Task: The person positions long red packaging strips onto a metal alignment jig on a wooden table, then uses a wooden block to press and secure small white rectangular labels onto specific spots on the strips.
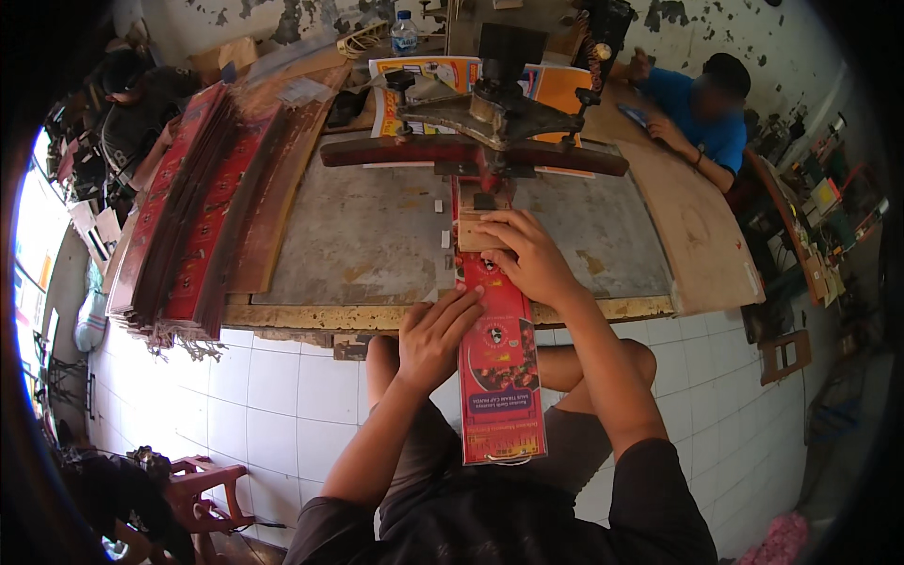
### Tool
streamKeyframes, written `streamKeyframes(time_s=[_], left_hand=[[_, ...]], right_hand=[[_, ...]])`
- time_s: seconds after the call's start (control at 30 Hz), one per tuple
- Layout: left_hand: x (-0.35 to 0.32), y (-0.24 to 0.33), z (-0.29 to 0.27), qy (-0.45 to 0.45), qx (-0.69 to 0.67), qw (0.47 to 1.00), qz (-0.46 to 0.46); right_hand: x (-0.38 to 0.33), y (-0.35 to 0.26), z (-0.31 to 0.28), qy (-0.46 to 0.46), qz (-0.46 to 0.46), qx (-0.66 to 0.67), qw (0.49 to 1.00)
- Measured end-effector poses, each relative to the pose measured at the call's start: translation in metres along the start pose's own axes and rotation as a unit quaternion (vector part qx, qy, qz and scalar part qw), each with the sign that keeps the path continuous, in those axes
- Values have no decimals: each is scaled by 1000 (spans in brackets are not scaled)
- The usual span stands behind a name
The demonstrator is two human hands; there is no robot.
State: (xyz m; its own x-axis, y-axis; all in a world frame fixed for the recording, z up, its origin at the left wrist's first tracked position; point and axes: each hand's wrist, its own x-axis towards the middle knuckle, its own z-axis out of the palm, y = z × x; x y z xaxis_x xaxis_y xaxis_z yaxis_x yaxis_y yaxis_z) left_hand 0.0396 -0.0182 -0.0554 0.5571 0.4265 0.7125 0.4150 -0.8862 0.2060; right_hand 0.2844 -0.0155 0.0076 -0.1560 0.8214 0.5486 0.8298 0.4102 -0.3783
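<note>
A long red printed strip (pixel 499 363), seemingly cardboard, runs from under the press over the table's front edge toward my lap. A string loop shows at its near end. My left hand (pixel 438 339) is at the strip's left edge, fingers close together with the tips on it; the thumb is partly hidden. Farther up, my right hand (pixel 535 256) reaches over a small wooden block (pixel 473 235) lying across the strip, fingers bent on the block and thumb low beside it. The block's far end lies just below the head of the dark metal press (pixel 490 118).
Tall stacks of red printed strips (pixel 212 217) stand on the table's left. A grey metal plate (pixel 358 226) covers the middle, with two small white pieces on it. A bottle (pixel 404 36) stands behind. Co-workers sit at both sides; a red stool (pixel 202 485) is at lower left.
</note>
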Motion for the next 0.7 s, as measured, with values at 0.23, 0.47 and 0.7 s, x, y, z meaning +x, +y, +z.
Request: streamKeyframes(time_s=[0.23, 0.47, 0.7], left_hand=[[-1, 1, 0, -2, 1, 1000, -5], [-1, 0, 0, -6, 13, 1000, -6], [0, 1, -1, -6, 19, 1000, -6]], right_hand=[[-5, -3, -1, 75, -15, -14, 997], [11, -24, -7, 67, -33, -154, 985], [29, -19, 13, 62, 7, -237, 970]])
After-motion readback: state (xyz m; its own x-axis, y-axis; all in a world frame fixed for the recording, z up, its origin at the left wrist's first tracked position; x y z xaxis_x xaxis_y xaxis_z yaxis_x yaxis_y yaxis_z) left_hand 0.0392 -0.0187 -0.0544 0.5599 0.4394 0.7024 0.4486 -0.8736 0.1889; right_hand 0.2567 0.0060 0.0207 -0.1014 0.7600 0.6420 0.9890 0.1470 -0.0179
